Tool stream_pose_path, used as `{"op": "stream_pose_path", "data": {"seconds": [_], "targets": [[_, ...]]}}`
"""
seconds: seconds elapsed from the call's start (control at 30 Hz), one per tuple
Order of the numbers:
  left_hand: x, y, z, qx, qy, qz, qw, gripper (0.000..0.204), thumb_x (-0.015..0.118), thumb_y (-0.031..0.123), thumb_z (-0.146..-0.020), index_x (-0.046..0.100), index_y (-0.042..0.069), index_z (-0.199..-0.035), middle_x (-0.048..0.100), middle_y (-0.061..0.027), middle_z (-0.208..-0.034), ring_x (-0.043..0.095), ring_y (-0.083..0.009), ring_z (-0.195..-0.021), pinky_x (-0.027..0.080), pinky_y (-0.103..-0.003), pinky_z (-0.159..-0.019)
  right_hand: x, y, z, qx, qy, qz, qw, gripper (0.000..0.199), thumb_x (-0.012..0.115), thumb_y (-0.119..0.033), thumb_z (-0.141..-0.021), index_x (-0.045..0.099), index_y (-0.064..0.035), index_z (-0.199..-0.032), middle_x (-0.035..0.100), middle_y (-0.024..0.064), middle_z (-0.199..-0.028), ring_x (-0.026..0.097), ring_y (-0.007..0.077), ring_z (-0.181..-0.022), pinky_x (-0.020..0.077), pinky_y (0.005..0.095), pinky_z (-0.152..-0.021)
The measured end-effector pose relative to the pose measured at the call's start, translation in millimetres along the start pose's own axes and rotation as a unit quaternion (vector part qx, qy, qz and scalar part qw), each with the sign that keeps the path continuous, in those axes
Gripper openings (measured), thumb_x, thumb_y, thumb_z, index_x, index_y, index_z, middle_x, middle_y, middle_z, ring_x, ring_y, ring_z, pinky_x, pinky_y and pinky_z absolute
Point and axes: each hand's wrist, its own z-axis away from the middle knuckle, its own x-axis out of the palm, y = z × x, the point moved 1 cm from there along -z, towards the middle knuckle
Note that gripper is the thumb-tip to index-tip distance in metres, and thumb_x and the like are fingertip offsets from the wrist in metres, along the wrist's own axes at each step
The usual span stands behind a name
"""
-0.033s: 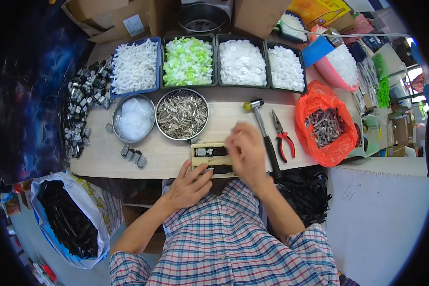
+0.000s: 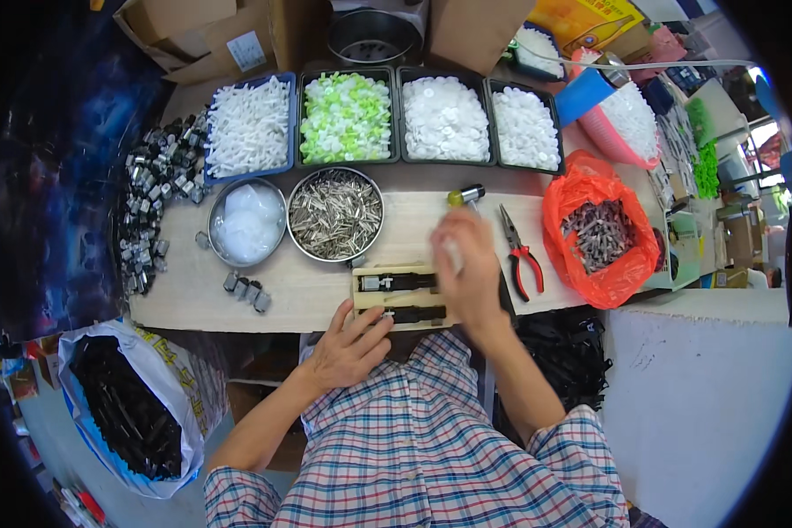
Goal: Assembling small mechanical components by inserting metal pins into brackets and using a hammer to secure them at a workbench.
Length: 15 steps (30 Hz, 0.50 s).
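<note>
A cluttered workshop corner held a pale wooden counter (image 2: 343, 304), with cardboard boxes stacked behind it and bags of dark parts on the floor on both sides. Along the far edge stood a row of trays: white sticks (image 2: 248, 126), green and white caps (image 2: 347, 117), and two trays of white discs (image 2: 444, 117). In front of them sat a metal bowl of clear pieces (image 2: 245, 222) and a metal bowl of small metal pins (image 2: 335, 214).

The thing in hand was a small wooden jig (image 2: 400, 297) at the counter's near edge, straight in front of the person. It carried two dark bars, and its long axis ran left to right, along the edge. The left hand (image 2: 350, 348) lay at its near left corner, fingers (image 2: 371, 327) spread flat and touching the wood, pinning it down and grasping nothing. The right hand (image 2: 466, 268) hung over the jig's right end, blurred; its fingers seemed curled around something pale, but I could not tell what, nor how tightly.

So the jig lay just beyond the left fingers and under the right ones. Both were close, the left one actually touching. A hammer (image 2: 466, 195) and red-handled pliers (image 2: 521, 255) lay just right of the right hand, and an orange bag of metal parts (image 2: 597, 233) further right.
</note>
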Motion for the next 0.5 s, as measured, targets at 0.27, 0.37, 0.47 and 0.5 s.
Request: {"op": "stream_pose_path", "data": {"seconds": [0.27, 0.37, 0.47, 0.5], "targets": [[-34.2, 14.3, -60.1, -0.191, 0.184, 0.178, 0.948, 0.014, 0.064, -0.002, -0.089, 0.055, 0.001, -0.099, 0.064, -0.0196, -0.115, 0.06, -0.0407, -0.114, 0.049, -0.051, -0.1, 4.8, 91.8, -118.0, -0.05, 0.143, 0.216, 0.964, 0.017, 0.072, -0.002, -0.084, 0.068, -0.0021, -0.1, 0.062, 0.0182, -0.115, 0.06, 0.0376, -0.109, 0.0474, 0.0444, -0.095], [-37.2, 16.2, -70.8, -0.246, 0.212, 0.239, 0.915, 0.006, 0.052, -0.003, -0.098, 0.051, 0.001, -0.103, 0.06, -0.018, -0.115, 0.059, -0.0342, -0.11, 0.045, -0.041, -0.101, 8.9, 98.0, -128.3, -0.046, 0.101, 0.248, 0.962, 0.014, 0.072, -0.001, -0.083, 0.069, -0.0036, -0.096, 0.064, 0.0157, -0.113, 0.06, 0.0366, -0.108, 0.0481, 0.045, -0.094], [-35.3, 16.0, -74.7, -0.315, 0.249, 0.308, 0.863, 0.003, 0.055, 0.003, -0.102, 0.054, 0.0, -0.103, 0.061, -0.0147, -0.101, 0.061, -0.0273, -0.094, 0.05, -0.035, -0.085, 7.8, 103.7, -127.9, -0.069, 0.112, 0.261, 0.956, 0.013, 0.072, -0.001, -0.082, 0.069, -0.0045, -0.094, 0.066, 0.0134, -0.109, 0.061, 0.0354, -0.106, 0.0493, 0.0446, -0.092], [-34.5, 15.3, -74.2, -0.349, 0.242, 0.355, 0.833, 0.005, 0.054, 0.005, -0.103, 0.054, 0.0, -0.103, 0.061, -0.0118, -0.099, 0.06, -0.0217, -0.091, 0.049, -0.032, -0.083, 6.7, 102.6, -126.6, -0.068, 0.112, 0.26, 0.957, 0.013, 0.072, -0.001, -0.082, 0.069, -0.0045, -0.094, 0.066, 0.0134, -0.109, 0.061, 0.0354, -0.106, 0.0493, 0.0446, -0.092]]}}
